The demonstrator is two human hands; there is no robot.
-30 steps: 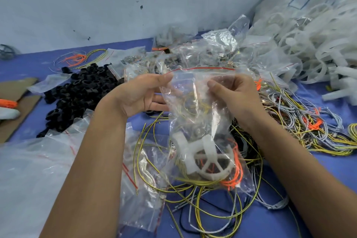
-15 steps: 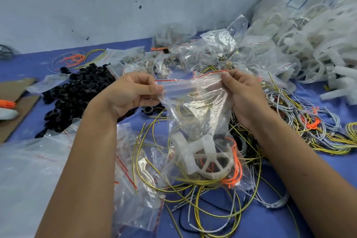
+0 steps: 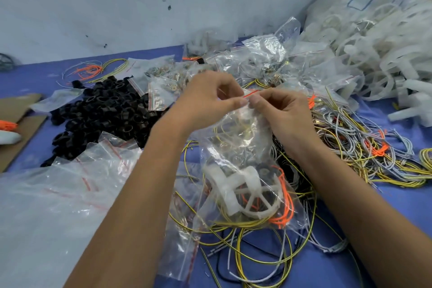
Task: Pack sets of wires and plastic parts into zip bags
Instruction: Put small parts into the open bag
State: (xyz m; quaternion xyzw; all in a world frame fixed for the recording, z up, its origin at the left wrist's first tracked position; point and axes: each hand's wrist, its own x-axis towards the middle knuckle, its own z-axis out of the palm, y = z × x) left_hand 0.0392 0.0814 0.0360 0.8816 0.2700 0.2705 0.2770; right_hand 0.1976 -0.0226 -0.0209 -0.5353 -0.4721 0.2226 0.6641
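Observation:
A clear zip bag with a red seal strip hangs in front of me at the middle of the view. Inside it lie a white plastic wheel part, yellow-green wires and orange wires. My left hand and my right hand both pinch the bag's top edge, thumbs and fingertips almost touching each other at the red strip. The bag's bottom rests on loose wires on the blue table.
A heap of black plastic rings lies to the left. Empty zip bags spread at front left. Filled bags pile up behind, white plastic parts at the right, and grey and yellow wire bundles at right. Cardboard sits at far left.
Both hands have slid inward along the bag's top edge, from the two corners to the middle, and now meet at the red strip. The bag's mouth has gathered narrow.

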